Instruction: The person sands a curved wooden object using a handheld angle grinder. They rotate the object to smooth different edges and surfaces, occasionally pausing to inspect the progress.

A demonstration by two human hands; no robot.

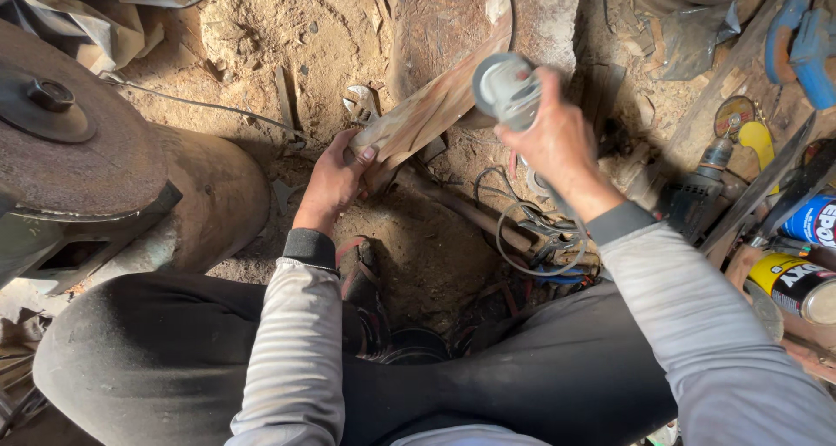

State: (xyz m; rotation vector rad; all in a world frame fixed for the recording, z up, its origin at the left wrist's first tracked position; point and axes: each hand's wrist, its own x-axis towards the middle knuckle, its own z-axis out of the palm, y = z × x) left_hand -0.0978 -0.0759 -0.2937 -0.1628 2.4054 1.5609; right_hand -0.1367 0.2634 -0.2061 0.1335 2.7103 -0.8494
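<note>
A long flat wooden piece (440, 93) slants from lower left to upper right over the dirt floor. My left hand (335, 178) grips its lower end. My right hand (557, 141) is closed around a grey angle grinder (505, 87), whose round head rests against the upper part of the wood. The grinder's cable (522, 228) loops down between my knees. My legs in dark trousers fill the lower part of the view.
A large rusty disc on a round drum (96, 163) stands at the left. A power drill (697, 189), loose discs, cans (797, 280) and a blue tool (805, 45) crowd the right. A wrench (359, 102) lies on the dirt behind the wood.
</note>
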